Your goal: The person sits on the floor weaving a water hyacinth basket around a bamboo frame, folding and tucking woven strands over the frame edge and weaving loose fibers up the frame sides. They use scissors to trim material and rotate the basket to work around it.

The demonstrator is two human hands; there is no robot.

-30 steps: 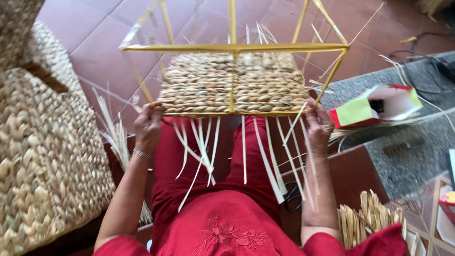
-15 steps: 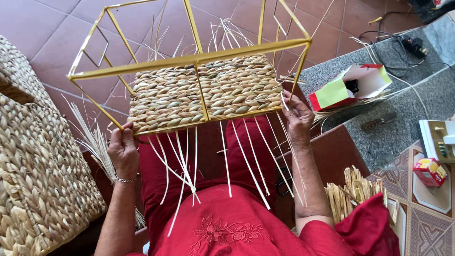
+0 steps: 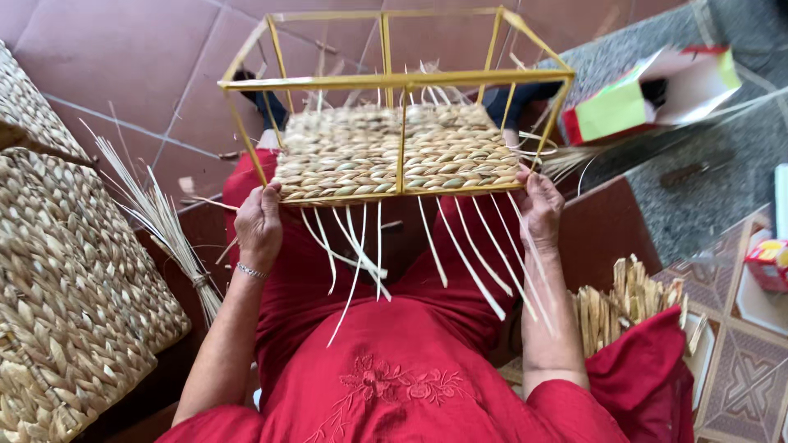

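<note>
One yellow frame (image 3: 394,82), two hands, perhaps two finished woven baskets (image 3: 66,279).

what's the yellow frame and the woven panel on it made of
Frame: looks like thin metal rod with a matte yellow coat, judging by its straight bars and sharp corners. Panel: dried plant fibre, maybe seagrass, in tan twisted braids; pale flat strips hang loose below it.

Yellow frame (image 3: 386,80), tan plaited weave (image 3: 394,152), red, seemingly embroidered dress (image 3: 394,361).

Frame (image 3: 394,82) turned between the hands, far end now swung rightward | woven panel (image 3: 398,152) sits squarer to both hands | left hand (image 3: 258,226) higher on near corner | right hand (image 3: 540,205) seemingly lower on its corner | loose strands (image 3: 361,246) resettled below hands
</note>
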